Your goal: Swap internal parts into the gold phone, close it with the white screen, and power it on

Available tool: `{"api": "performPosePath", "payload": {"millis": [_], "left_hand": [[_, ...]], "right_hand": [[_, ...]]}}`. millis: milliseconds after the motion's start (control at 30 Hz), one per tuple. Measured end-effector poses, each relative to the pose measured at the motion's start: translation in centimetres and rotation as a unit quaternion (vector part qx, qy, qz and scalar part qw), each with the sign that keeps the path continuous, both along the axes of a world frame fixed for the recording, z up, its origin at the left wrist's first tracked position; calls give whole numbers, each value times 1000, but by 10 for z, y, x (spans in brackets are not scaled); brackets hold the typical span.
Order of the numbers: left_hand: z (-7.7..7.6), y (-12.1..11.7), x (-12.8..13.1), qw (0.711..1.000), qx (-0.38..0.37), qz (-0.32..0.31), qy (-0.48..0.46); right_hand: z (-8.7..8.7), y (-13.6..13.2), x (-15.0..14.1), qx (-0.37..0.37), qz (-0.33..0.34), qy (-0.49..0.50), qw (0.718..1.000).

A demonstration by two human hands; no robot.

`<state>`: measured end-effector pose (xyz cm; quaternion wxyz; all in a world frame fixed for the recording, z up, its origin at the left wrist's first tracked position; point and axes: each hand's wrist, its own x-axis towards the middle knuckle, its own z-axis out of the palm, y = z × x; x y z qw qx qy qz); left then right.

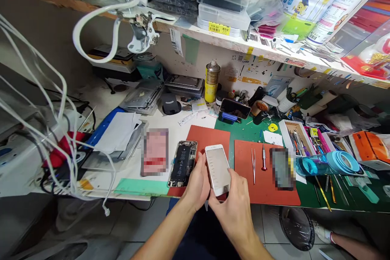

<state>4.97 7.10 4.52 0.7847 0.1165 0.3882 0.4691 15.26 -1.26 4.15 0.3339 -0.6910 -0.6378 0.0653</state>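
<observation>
A white smartphone [218, 170] is tilted up between my two hands, its screen lit with a pale list whose text is too small to read. My left hand [197, 180] grips its left edge, most of the fingers hidden behind it. At the lower right, my right hand [236, 201] holds the phone with thumb and fingers about its corner. An opened phone body [183, 164], battery and circuit board exposed, lies just left of my left hand. Metal tweezers [253, 165] and a small screwdriver [264, 157] rest on the red mat [243, 193] to the right.
Two blurred-out phone-like items lie at the left [154, 152] and right [282, 168]. Behind stand a propped phone [234, 109] and a yellow spray can [212, 81]. A blue bottle [329, 163] lies right, among tools. White cables [65, 130] hang left; a shelf [274, 50] overhangs the bench.
</observation>
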Motion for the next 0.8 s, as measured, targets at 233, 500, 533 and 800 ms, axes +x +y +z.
{"api": "performPosePath", "payload": {"millis": [233,500,533,800], "left_hand": [[14,-12,-5,990,32,16,-136],[29,-18,-11,985,45,5,-168],[30,-18,-11,985,47,2,-167],[32,-20,-8,983,62,1,-175]], "right_hand": [[-20,-40,-7,141,48,-59,987],[-20,-48,-4,186,78,-52,978],[-20,-48,-3,188,80,-53,977],[-26,-52,3,192,92,-55,975]]}}
